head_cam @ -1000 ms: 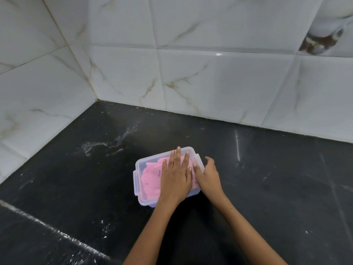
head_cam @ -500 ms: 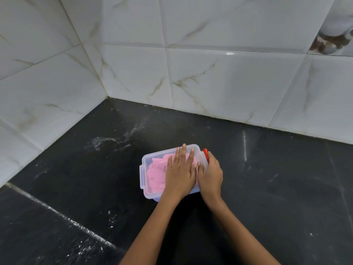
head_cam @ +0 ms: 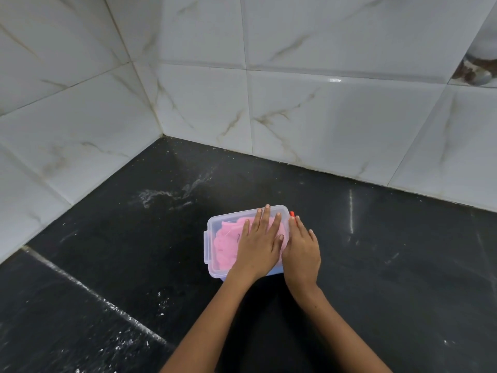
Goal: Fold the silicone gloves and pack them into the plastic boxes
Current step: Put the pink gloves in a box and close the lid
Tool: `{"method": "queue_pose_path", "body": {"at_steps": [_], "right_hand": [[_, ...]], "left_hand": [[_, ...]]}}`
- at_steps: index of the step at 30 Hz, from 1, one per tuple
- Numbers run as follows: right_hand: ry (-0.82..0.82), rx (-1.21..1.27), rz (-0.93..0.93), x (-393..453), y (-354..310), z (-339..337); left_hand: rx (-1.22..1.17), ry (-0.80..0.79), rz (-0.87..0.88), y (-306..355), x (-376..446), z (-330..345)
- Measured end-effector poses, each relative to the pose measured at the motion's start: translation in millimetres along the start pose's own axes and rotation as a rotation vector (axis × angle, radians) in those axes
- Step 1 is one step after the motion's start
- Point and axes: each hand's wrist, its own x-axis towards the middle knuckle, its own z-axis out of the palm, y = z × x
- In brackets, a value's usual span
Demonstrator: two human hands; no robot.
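Observation:
A clear plastic box (head_cam: pixel 212 238) with its lid on sits on the black counter, and folded pink silicone gloves (head_cam: pixel 228 238) show through the lid. My left hand (head_cam: pixel 259 246) lies flat on the lid with its fingers spread, covering the right half. My right hand (head_cam: pixel 301 251) rests along the box's right side, its fingertips on a red latch (head_cam: pixel 291 213) at the far right corner. A clear latch sticks out on the box's left side. The near edge of the box is hidden under my hands.
The black stone counter (head_cam: pixel 390 265) runs into a corner of white marble-look tiled walls (head_cam: pixel 322 117). White smudges (head_cam: pixel 166 196) mark the counter behind the box. A pale seam (head_cam: pixel 94 292) crosses the counter at the lower left.
My right hand has slid up from the box's near right corner to lie along its right side, and the red latch has come into sight. The left hand stays flat on the lid.

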Motion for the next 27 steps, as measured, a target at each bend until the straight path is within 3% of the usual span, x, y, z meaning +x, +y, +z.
{"method": "queue_pose_path", "body": {"at_steps": [5,12,20,27], "right_hand": [[-0.195,-0.291,-0.132,0,-4,0],[-0.43,-0.324,-0.429,11,-35,25],[-0.467,-0.267,-0.415,22,-58,45],[-0.428,-0.37,-0.429,20,-57,52]], "left_hand": [[-0.016,-0.044,0.033,-23,-13,-8],[0.117,0.094,-0.165,-60,-43,-19],[0.118,0.103,-0.116,-69,-47,-24],[0.123,0.134,-0.203,-86,-66,-23]]}}
